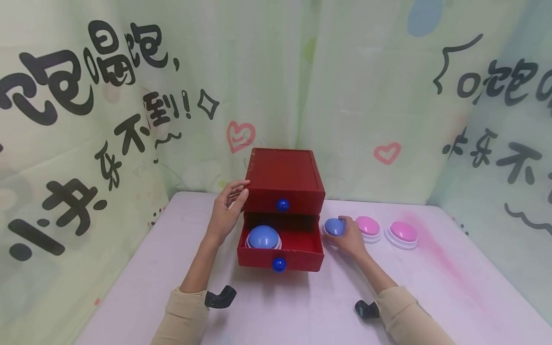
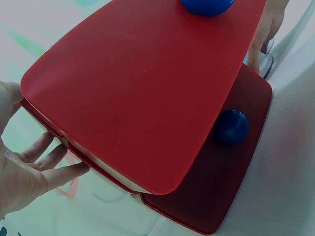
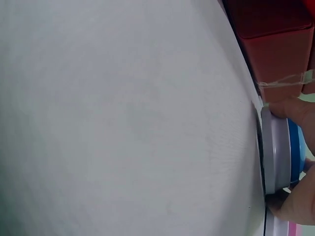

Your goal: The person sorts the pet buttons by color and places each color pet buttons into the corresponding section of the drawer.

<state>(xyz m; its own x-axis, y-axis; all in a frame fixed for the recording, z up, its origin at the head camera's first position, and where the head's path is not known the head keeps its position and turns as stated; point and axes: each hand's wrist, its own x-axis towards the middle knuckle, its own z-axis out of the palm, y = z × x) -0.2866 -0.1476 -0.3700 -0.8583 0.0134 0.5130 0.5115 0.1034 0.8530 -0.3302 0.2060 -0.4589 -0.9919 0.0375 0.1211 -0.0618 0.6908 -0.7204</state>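
Observation:
A red two-drawer box [image 1: 284,170] with blue round knobs stands mid-table, its lower drawer [image 1: 302,261] pulled out. Inside that drawer, on the left, sits a blue dome button [image 1: 263,237] with a white base. My left hand [image 1: 227,207] rests against the box's left side near the upper drawer; in the left wrist view its straight fingers [image 2: 64,174] touch the side edge. To the right of the box, my right hand [image 1: 351,238] grips a second blue dome button [image 1: 334,227] by its rim. The right wrist view shows thumb and fingers around its white base [image 3: 276,152].
Two pink dome buttons on white bases stand right of my right hand, one close by [image 1: 368,226] and one farther right [image 1: 403,232]. A printed curtain [image 1: 353,105] hangs behind the pale table [image 1: 431,287]. Dark wrist-worn devices [image 1: 221,297] show near both sleeves.

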